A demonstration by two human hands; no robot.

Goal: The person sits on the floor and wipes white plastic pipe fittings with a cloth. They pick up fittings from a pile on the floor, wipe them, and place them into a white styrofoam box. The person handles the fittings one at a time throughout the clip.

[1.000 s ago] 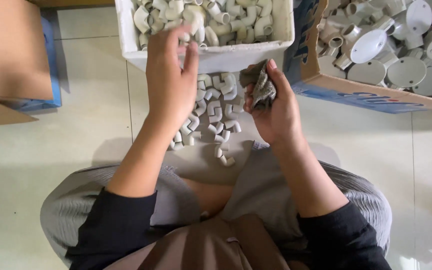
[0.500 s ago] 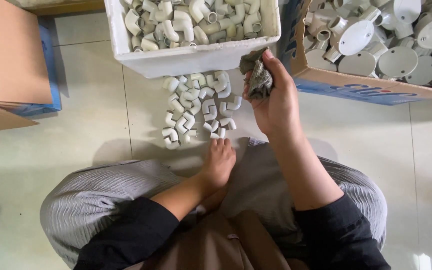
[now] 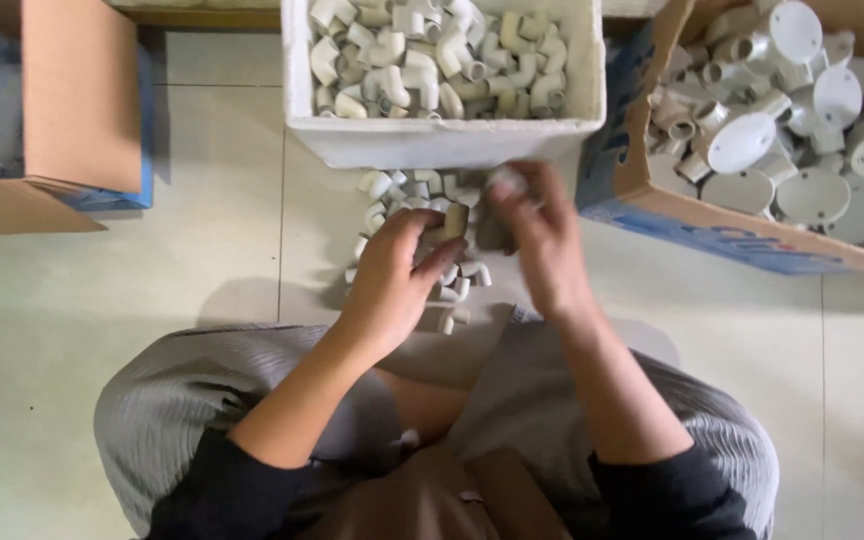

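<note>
While left hand (image 3: 397,275) pinches a small white plastic elbow fitting (image 3: 455,220), right hand (image 3: 542,240) grips a blurred dark bundle (image 3: 492,228); best keep both low over the floor pile of white elbows (image 3: 402,200).

Left hand (image 3: 392,285) grips an elbow (image 3: 455,220). Right hand (image 3: 542,240) touches it above floor pile (image 3: 402,195), near white box (image 3: 432,140)

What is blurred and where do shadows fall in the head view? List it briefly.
Head view: the right hand and the grey thing it grips are motion-blurred; the left hand is sharper; a soft shadow lies on the tiled floor left of the knee; light is even, without glare; the white box looks crisp.
</note>
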